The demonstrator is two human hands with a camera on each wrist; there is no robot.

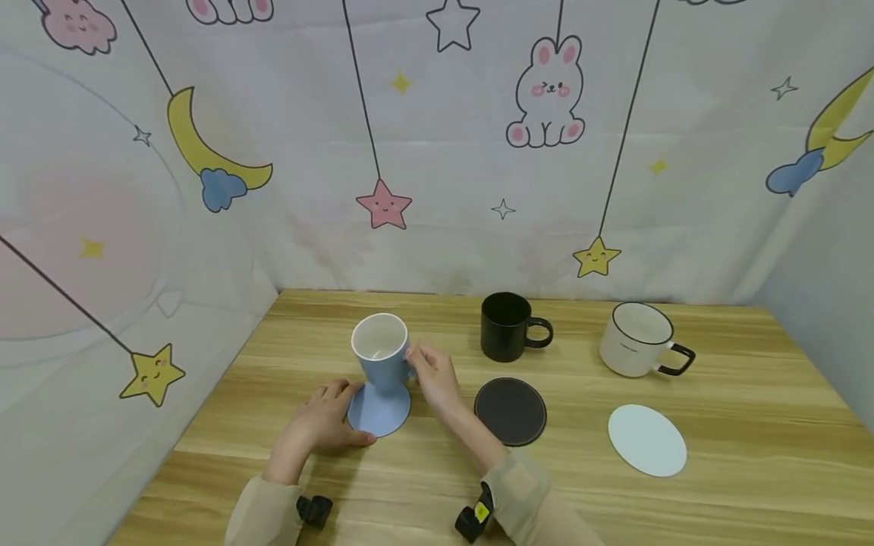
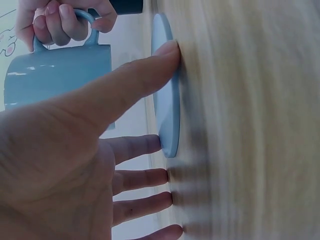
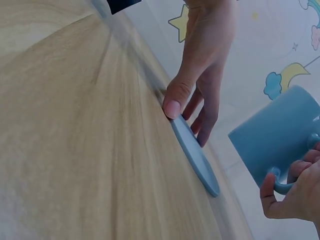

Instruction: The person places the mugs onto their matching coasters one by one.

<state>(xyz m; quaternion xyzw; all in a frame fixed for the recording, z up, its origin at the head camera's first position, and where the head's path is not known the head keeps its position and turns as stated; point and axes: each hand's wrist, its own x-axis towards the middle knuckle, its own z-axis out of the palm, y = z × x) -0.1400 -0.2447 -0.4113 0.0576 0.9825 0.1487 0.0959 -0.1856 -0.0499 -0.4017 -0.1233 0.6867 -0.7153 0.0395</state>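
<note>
A: Where is the blue mug (image 1: 385,370) from where we stand?

B: On the person's left side of the table (image 1: 758,387), raised off the surface, upright, with its base beyond the middle of the blue coaster (image 1: 378,415) and not touching it.

A: What supports the mug?

B: The right hand (image 1: 435,377). Its fingers (image 2: 57,27) are curled through and around the handle (image 2: 93,38), gripping it.

A: And the left hand (image 1: 326,421)?

B: Its fingers are spread and fairly straight. The thumb (image 2: 125,85) touches the coaster's edge nearest the person, the index finger (image 2: 137,146) touches the edge farther round, and the remaining fingertips reach down to the wood. The coaster lies on the table.

A: Which objects accompany these?

B: To the person's right, a black mug (image 1: 504,334) stands upright, with a black coaster (image 1: 510,412) in front of it. Farther right stands a white mug (image 1: 630,350) with a dark rim and a black handle; a white coaster (image 1: 647,440) lies nearer the person.

A: And behind the table?

B: A pale cloth (image 1: 451,136), printed with stars, moons and rabbits.
</note>
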